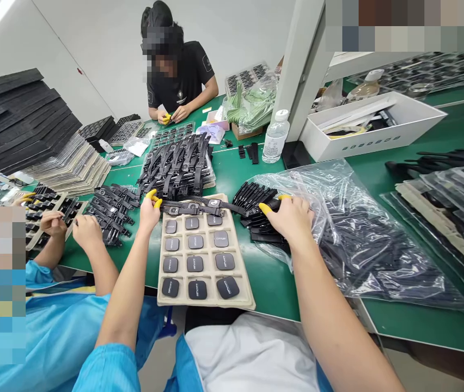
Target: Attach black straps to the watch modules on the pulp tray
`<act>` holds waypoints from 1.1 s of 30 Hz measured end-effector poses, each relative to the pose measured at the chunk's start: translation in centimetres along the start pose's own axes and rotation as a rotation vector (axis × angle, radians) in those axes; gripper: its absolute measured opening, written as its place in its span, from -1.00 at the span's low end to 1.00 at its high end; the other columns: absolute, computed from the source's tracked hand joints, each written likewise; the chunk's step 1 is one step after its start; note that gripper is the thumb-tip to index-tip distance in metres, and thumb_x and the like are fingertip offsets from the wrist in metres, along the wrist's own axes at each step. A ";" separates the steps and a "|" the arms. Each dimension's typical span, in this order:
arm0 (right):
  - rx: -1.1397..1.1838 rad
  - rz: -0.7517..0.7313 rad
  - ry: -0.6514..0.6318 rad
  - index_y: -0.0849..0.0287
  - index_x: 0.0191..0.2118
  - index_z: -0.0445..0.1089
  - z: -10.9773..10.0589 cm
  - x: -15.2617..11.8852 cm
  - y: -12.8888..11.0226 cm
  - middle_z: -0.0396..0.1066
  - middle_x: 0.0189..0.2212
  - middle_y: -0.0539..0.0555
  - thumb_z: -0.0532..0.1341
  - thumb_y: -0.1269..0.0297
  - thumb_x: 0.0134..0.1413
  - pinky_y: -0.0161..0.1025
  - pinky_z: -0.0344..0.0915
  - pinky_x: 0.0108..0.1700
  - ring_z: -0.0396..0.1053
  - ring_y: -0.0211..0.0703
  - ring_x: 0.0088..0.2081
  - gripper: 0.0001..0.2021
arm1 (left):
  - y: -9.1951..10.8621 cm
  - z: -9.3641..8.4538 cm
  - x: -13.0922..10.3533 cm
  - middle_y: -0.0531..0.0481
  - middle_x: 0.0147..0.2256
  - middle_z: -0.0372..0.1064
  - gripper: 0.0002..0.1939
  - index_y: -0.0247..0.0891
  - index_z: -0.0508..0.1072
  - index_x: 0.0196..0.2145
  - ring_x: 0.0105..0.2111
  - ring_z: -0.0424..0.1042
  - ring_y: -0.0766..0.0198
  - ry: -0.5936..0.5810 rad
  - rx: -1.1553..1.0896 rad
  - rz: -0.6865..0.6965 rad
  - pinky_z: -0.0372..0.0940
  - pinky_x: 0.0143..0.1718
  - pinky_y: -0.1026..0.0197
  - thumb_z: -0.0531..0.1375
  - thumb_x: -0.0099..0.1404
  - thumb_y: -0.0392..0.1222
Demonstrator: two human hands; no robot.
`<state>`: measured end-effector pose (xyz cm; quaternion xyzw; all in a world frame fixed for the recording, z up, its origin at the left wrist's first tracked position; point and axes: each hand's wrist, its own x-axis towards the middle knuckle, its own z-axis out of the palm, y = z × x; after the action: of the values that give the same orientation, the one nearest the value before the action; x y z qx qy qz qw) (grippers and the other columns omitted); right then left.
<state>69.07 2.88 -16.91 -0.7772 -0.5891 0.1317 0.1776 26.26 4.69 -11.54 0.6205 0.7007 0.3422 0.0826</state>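
My left hand (149, 213), with yellow finger cots on thumb and index finger, pinches the left end of a black watch strap (170, 208) at the tray's far edge. Strapped watches lie across the far row of the beige moulded tray (240, 267). Dark square watch bodies (195, 264) sit singly in its nearer compartments. My right hand (295, 218), also wearing yellow cots, rests at a pile of loose black straps (256, 198). Its thumb and index finger are apart, touching the pile; the other fingers are partly hidden.
A clear plastic bag of black straps (362, 239) lies right of my hand. Behind the tray rises a stack of strapped watches (178, 163). A water bottle (276, 139) and white box (373, 128) stand farther back. Co-workers' hands (89, 233) work at left and across the table.
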 end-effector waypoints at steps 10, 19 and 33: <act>0.041 -0.009 0.026 0.27 0.16 0.38 0.4 0.1 0.2 0.33 0.13 0.41 0.15 -0.11 0.26 0.19 0.12 0.18 0.17 0.36 0.20 -0.43 | 3.9 -1.7 -1.4 -0.33 0.01 0.47 -0.63 -0.36 0.45 0.14 0.08 0.46 -0.08 -0.065 0.521 -0.011 0.36 0.12 -0.05 0.13 0.42 -0.26; 0.045 0.012 0.029 0.36 0.07 0.36 0.3 0.1 0.1 0.34 0.11 0.49 0.16 -0.10 0.26 0.19 0.12 0.18 0.17 0.39 0.21 -0.44 | 13.9 -1.9 -5.6 -0.12 -0.05 0.57 -0.75 -0.20 0.59 -0.05 -0.05 0.52 0.09 -0.430 0.418 0.228 0.40 0.00 0.12 0.13 0.48 -0.17; 0.171 -0.022 0.092 0.23 -0.02 0.33 -0.5 0.1 0.2 0.43 0.00 0.36 0.21 0.13 0.21 0.13 0.14 0.15 0.23 0.30 0.15 -0.68 | 19.8 2.8 -7.6 -0.29 -0.11 0.48 -0.77 -0.36 0.61 -0.19 -0.01 0.43 -0.10 -0.612 0.833 0.578 0.30 -0.09 -0.02 0.14 0.46 -0.29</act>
<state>69.45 2.89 -16.55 -0.7579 -0.5753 0.1438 0.2718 45.55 -1.33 -4.43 0.8369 0.5229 -0.1475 -0.0662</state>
